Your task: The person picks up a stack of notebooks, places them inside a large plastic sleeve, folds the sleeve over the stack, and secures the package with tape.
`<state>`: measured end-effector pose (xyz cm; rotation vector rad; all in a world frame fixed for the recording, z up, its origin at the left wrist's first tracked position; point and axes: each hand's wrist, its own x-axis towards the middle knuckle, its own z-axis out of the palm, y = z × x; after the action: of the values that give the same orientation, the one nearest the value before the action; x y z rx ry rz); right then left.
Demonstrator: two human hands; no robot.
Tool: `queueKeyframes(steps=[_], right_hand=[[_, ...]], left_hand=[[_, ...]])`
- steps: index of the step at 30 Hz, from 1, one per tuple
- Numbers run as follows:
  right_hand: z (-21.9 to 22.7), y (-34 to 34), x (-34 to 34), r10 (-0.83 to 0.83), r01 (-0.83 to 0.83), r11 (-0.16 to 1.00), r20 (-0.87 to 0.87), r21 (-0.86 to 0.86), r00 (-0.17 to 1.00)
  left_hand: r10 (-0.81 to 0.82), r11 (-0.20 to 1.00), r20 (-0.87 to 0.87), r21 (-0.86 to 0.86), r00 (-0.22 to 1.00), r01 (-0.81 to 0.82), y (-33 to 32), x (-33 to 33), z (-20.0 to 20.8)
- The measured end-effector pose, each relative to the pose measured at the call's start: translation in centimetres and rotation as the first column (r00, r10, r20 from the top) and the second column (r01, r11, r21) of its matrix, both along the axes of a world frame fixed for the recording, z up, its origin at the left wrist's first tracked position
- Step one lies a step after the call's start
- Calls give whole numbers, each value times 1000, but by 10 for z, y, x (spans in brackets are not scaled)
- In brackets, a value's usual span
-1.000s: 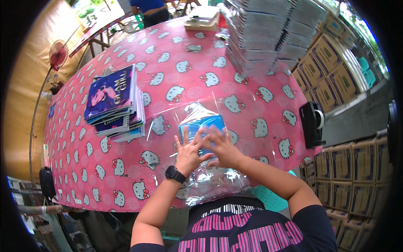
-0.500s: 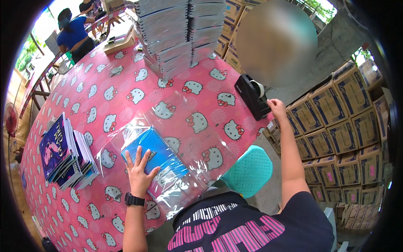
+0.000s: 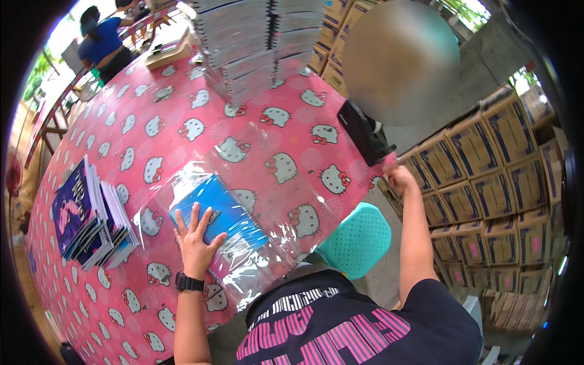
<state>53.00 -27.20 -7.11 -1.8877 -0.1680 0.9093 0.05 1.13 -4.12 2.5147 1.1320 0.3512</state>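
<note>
A blue spiral notebook [image 3: 222,210] lies on the pink tablecloth with clear plastic sheets [image 3: 267,267] around and over it. My left hand [image 3: 199,243], wearing a black watch, rests flat on the notebook's left part with its fingers spread. Out at the table's right edge stands a black tape dispenser [image 3: 364,134] with a pale roll partly showing. Just off the dispenser's near end, my right hand [image 3: 401,179] is closed in a pinch. Whatever may be between those fingertips is too small to make out.
A pile of dark-covered notebooks [image 3: 91,219] sits at the left. Tall stacks of wire-bound notebooks [image 3: 249,55] rise at the far side. A turquoise stool [image 3: 358,240] stands by the near right edge, with stacked cartons [image 3: 480,188] beyond. Another person [image 3: 106,45] is at the far left.
My right hand has drawn a little away from the tape dispenser, toward me. My left hand still lies on the blue notebook. The whole view has shifted slightly.
</note>
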Motion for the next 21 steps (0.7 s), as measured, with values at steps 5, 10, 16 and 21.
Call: queueKeyframes(steps=[5, 10, 16, 21], right_hand=[[52, 136, -157, 529, -525, 848, -71, 68, 846], [96, 260, -317, 928, -927, 360, 141, -107, 344], [83, 271, -352, 947, -575, 232, 317, -785, -51], [54, 228, -278, 919, -790, 327, 371, -519, 136]], left_hand=[[66, 996, -51, -61, 997, -69, 0, -2, 6], [70, 992, -64, -99, 996, -76, 2, 1, 13], [95, 992, -53, -80, 994, -99, 4, -3, 7], [302, 939, 465, 7, 832, -345, -41, -23, -22]])
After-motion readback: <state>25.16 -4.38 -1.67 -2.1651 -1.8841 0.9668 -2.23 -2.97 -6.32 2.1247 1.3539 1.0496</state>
